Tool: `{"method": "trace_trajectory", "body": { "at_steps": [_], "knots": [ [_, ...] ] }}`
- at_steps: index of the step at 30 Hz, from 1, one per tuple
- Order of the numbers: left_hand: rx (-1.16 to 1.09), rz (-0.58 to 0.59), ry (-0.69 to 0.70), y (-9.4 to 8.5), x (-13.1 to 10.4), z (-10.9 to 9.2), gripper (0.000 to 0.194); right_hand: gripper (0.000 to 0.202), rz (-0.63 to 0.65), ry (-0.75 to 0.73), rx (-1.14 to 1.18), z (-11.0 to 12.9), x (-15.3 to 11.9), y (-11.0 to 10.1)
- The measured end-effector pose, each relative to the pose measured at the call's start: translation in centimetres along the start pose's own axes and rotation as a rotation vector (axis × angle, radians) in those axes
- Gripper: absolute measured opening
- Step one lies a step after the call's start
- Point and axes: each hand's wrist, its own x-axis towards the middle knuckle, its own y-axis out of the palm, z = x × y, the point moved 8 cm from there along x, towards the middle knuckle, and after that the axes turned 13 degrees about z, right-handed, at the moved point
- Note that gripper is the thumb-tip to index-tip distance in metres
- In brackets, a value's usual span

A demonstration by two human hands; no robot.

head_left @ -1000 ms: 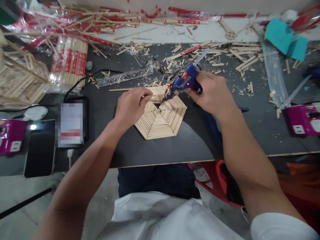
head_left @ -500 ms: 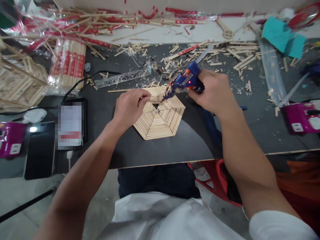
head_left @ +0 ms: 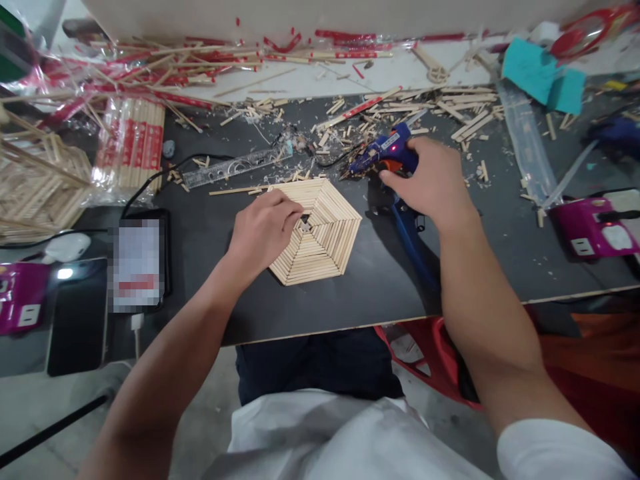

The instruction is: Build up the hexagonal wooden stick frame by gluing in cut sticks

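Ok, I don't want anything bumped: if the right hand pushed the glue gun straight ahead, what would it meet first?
Probably the stick panel, at its upper edge; but height is unclear, so the glue gun might pass above.

A white short-sleeved shirt (head_left: 320, 440) is worn with dark trousers (head_left: 315, 363)

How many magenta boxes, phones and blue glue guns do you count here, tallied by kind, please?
Magenta boxes: 2 (left box, right box)
Phones: 2 (dark phone, bright-screened phone)
Blue glue guns: 2 (held gun, far-right gun)
Total: 6
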Motion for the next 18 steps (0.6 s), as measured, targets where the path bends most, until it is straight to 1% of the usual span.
{"method": "trace_trajectory", "body": {
  "at_steps": [4,8,11,13,15,16,18],
  "knots": [
    [0.055,0.005,0.014,0.2,0.0,-0.5,0.031,0.052,0.021,-0.051,0.005,-0.3,0.0,0.5],
    [0.072,0.014,0.007,0.3,0.1,-0.9,0.032,0.052,-0.027,-0.083,-0.011,-0.1,-0.1,0.6],
    [0.091,0.043,-0.014,0.4,0.2,-1.2,0.033,0.051,-0.056,-0.063,-0.04,0.1,-0.2,0.8],
    [0.103,0.055,-0.027,0.4,0.3,-1.3,0.032,0.048,-0.074,-0.043,-0.056,0.6,-0.4,0.4],
    [0.089,0.057,-0.03,0.3,0.3,-1.2,0.031,0.043,-0.085,-0.053,-0.059,1.9,-0.7,-0.4],
    [0.067,0.055,-0.027,0.2,0.3,-1.0,0.03,0.041,-0.077,-0.072,-0.052,2.9,-0.9,-1.0],
    [0.001,0.054,-0.02,0.1,0.4,-0.2,0.029,0.034,-0.024,-0.142,-0.021,5.9,-1.6,-2.1]
  ]
}}
